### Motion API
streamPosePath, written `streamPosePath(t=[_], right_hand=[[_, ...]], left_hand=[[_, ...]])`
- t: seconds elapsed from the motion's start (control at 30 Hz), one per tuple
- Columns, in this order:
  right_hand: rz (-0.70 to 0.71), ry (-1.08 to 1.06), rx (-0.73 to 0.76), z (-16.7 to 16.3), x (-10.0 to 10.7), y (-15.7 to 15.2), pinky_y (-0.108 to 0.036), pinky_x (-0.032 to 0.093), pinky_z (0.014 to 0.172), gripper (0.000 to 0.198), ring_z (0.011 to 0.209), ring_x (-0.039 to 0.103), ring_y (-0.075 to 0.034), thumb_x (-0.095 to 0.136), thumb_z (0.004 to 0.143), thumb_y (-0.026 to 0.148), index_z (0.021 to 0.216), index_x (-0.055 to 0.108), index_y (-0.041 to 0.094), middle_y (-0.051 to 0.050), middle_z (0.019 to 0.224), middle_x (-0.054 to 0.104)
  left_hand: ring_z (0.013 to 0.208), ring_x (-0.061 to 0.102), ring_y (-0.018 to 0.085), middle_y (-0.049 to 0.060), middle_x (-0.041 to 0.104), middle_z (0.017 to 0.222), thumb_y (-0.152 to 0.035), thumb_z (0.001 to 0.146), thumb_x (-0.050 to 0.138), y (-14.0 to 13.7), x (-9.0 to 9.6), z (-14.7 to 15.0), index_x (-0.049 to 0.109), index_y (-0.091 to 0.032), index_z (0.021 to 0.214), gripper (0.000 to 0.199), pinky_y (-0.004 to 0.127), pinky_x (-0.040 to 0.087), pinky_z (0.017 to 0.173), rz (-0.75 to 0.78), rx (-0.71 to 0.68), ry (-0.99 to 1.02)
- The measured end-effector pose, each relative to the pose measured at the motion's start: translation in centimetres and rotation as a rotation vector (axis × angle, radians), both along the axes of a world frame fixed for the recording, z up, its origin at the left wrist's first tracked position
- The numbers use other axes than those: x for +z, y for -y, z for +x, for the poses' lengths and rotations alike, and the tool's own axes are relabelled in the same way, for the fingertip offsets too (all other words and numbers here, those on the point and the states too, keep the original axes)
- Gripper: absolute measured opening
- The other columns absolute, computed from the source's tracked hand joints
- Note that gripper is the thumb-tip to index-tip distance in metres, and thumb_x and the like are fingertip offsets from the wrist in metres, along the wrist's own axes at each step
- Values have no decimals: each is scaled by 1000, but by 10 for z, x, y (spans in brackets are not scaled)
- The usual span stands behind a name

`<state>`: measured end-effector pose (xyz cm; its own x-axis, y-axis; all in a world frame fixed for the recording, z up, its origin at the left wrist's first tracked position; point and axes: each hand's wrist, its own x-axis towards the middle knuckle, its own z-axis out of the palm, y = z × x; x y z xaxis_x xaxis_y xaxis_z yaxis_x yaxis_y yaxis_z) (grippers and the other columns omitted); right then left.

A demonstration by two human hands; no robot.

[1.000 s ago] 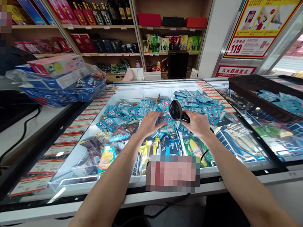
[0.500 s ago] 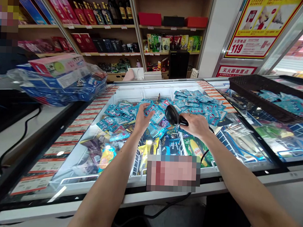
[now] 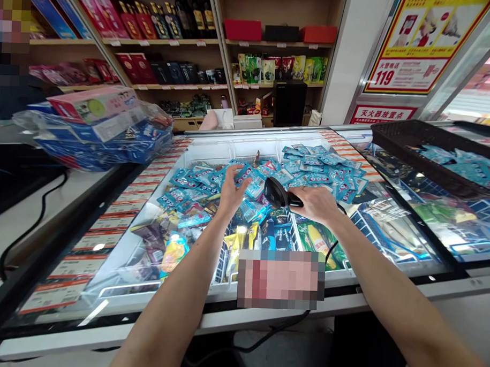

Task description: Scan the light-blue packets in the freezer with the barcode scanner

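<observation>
Black scanner (image 3: 276, 193), held above the middle of the chest freezer (image 3: 208, 149), has its handle gripped in the right hand (image 3: 314, 203), with its head turned toward a blue packet (image 3: 256, 187) whose printed label faces up. Beside that packet is the left hand (image 3: 230, 195), its thumb and fingers spread apart (whether they touch the packet, I cannot tell). More blue packets are heaped toward the freezer's far left corner, and another heap (image 3: 324, 164) fills the far right corner. Nearer the front edge lie yellow packs (image 3: 239, 239) in a wire basket, with green packs (image 3: 317, 238) to their right. A pixelated item (image 3: 280, 281) covers part of the front edge. Price labels (image 3: 92, 242) line the left edge. By the far left corner sit plastic-wrapped boxes (image 3: 106, 130); beyond the right edge, a dark basket (image 3: 422, 171) holds blue packets too. Stocked shelves (image 3: 275, 8) stand behind.
</observation>
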<state>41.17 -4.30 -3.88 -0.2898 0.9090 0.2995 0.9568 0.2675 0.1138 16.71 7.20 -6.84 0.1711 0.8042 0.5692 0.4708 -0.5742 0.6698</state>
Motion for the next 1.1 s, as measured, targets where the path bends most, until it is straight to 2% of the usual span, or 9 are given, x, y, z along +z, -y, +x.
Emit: streamPosePath(t=[0.2, 0.6, 0.77, 0.97, 1.1], right_hand=[[-4, 11, 13, 0, 0, -1, -28, 33, 59, 37, 82, 65, -19, 53, 86, 47, 117, 57, 26, -2, 98, 72], [-1, -4, 23, 0, -1, -1, -28, 34, 59, 35, 82, 65, -19, 53, 87, 45, 116, 57, 26, -2, 99, 72], [6, -4, 26, 1, -2, -2, -29, 33, 58, 36, 83, 65, -19, 52, 87, 46, 117, 57, 26, -2, 100, 72], [10, -3, 27, 1, -4, -2, -29, 34, 60, 39, 85, 65, -19, 52, 87, 46, 120, 56, 26, -2, 100, 71], [17, -8, 31, 2, -4, -1, -29, 34, 59, 39, 84, 66, -19, 53, 87, 46, 120, 55, 26, -2, 102, 71]], left_hand=[[100, 56, 19, 8, 57, 113, -48, 86, 55, 1, 1, -1, 43, -24, 124, 46, 25, 44, 64, -2, 2, -32], [91, 58, 18, 8, 58, 110, -48, 87, 52, -1, -1, -2, 41, -24, 126, 47, 25, 44, 64, -8, -3, -57], [82, 56, 15, 6, 58, 103, -48, 87, 53, 1, 0, -1, 41, -24, 126, 47, 25, 43, 61, -5, 15, -65], [100, 54, 20, 9, 55, 112, -50, 87, 53, 3, 2, 0, 43, -24, 124, 47, 25, 45, 63, 65, 13, -59], [100, 53, 19, 9, 53, 113, -50, 86, 54, 0, 0, -3, 43, -24, 124, 47, 24, 45, 67, 99, 62, -3]])
